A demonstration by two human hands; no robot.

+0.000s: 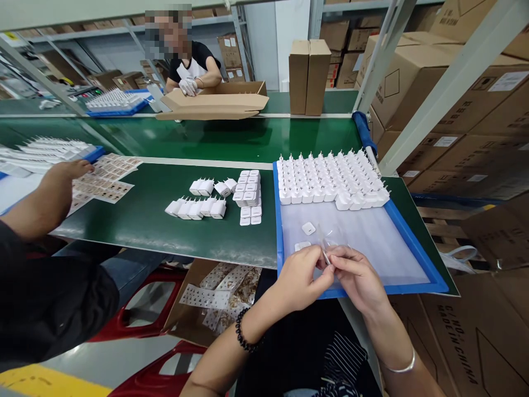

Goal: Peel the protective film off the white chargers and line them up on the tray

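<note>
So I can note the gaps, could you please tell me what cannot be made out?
Head view: held item, mostly covered by the left grip and right grip.
Head view: left tray, cut off by the picture's left edge.
Head view: fine details on the sheets, too small.
Head view: inside the open box, mostly hidden by its front flap.

Thin pale piece (326,257) pinched edge-on over blue-rimmed tray (405,288), clear plastic film (333,236) beside it. White square cap (308,227), small slot showing, lies on tray nearby.

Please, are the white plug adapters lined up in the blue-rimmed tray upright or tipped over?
Upright: the white plug adapters stand in rows in the blue-rimmed tray, their metal pins pointing up.
</note>
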